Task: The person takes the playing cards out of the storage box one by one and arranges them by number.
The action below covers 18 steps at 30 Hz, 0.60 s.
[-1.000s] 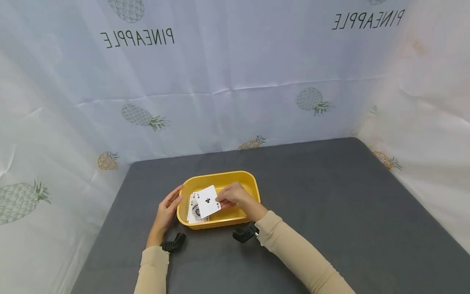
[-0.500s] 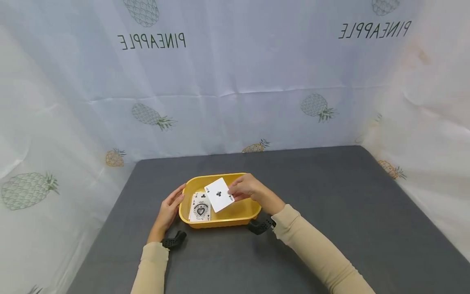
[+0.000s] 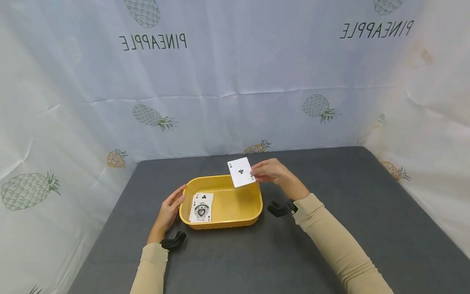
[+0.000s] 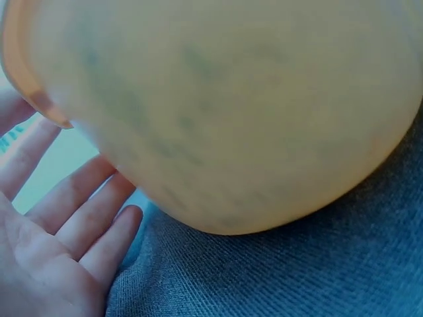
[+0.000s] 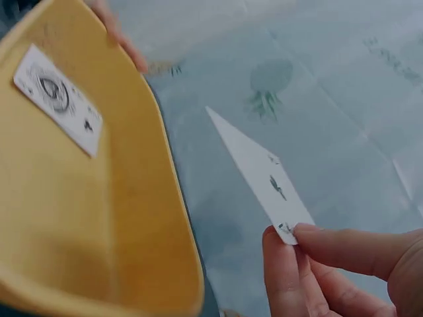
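My right hand (image 3: 273,171) pinches the corner of an ace of clubs playing card (image 3: 241,172) between thumb and fingers. The card is raised over the back right rim of a yellow plastic bin (image 3: 235,206). In the right wrist view the same ace of clubs (image 5: 264,175) stands tilted, its corner in the fingertips. Inside the bin, on the left, lie overlapping cards (image 3: 201,208); an ace of spades is on top. My left hand (image 3: 169,212) rests at the bin's left rim. In the left wrist view its fingers (image 4: 96,214) lie fairly straight against the outer wall.
A dark grey cloth covers the table (image 3: 315,228) around the bin. White curtains (image 3: 227,122) printed with pineapples hang behind and at both sides. Each wrist wears a black camera band (image 3: 282,208).
My right hand has lifted the ace of clubs off the other cards and carried it right and back, uncovering the ace of spades. The left hand stays at the rim.
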Motion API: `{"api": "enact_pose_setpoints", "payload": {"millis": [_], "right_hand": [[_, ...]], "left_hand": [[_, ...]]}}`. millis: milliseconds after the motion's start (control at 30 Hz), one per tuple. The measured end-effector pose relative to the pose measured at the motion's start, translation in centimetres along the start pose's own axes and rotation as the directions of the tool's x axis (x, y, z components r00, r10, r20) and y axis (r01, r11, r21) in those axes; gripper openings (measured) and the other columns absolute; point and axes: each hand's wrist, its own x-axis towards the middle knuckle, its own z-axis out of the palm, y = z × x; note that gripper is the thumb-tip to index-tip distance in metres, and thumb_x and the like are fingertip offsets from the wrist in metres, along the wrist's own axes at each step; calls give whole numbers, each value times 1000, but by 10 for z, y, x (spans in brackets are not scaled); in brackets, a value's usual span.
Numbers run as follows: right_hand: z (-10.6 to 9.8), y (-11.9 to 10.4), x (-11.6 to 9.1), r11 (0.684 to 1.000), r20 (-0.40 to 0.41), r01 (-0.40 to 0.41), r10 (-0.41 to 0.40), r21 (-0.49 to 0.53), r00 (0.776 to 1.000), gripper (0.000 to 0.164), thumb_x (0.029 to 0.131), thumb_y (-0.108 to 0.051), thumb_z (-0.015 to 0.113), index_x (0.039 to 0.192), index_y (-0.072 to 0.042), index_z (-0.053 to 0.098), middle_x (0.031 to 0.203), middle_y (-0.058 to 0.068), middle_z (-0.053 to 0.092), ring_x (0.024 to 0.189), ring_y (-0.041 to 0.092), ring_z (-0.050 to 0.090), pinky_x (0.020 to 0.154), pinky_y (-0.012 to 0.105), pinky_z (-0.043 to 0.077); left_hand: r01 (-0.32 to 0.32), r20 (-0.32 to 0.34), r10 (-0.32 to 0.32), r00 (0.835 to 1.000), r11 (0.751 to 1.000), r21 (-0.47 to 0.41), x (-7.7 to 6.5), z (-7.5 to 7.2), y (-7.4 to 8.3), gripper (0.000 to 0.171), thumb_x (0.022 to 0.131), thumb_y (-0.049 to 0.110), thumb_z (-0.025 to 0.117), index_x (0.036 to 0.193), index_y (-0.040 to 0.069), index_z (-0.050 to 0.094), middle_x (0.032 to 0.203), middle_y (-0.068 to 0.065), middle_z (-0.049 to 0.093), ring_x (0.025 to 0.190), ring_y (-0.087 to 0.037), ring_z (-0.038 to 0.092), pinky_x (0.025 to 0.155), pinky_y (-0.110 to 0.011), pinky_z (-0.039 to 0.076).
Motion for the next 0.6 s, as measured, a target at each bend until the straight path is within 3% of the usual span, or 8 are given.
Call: {"api": "enact_pose_setpoints", "payload": {"millis": [167, 233, 400, 600], "right_hand": [[-27, 4, 13, 1000, -73, -28, 28, 12, 997, 42, 90, -13, 67, 129, 0, 58, 101, 2, 64, 74, 6, 62, 81, 24, 57], [-37, 6, 17, 999, -90, -35, 36, 14, 995, 43, 90, -14, 66, 131, -1, 57, 99, -1, 63, 75, 5, 61, 87, 25, 56], [-54, 16, 31, 995, -117, -50, 60, 87, 991, 47, 90, -10, 66, 134, 2, 54, 79, -9, 62, 68, 3, 61, 96, 29, 53], [-68, 36, 50, 982, -161, -72, 101, 176, 982, 49, 89, -4, 65, 135, 7, 51, 63, -11, 61, 59, 1, 61, 70, 18, 57]], "left_hand": [[-22, -26, 22, 999, 1000, -18, -1, 1, 0, 53, 101, 15, 50, 146, -7, 33, 118, 26, 59, 109, 9, 57, 87, -12, 50], [-37, -33, 36, 999, 999, -28, -1, 0, 1, 53, 100, 13, 50, 145, -10, 33, 117, 24, 60, 108, 7, 58, 86, -13, 51], [-51, -39, 49, 998, 998, -41, -2, 1, 1, 52, 100, 11, 49, 144, -12, 32, 115, 24, 62, 107, 7, 59, 86, -14, 52], [-38, -38, 37, 999, 998, -45, -1, 2, 1, 53, 100, 11, 49, 144, -12, 32, 116, 25, 61, 107, 8, 59, 86, -13, 51]]}}
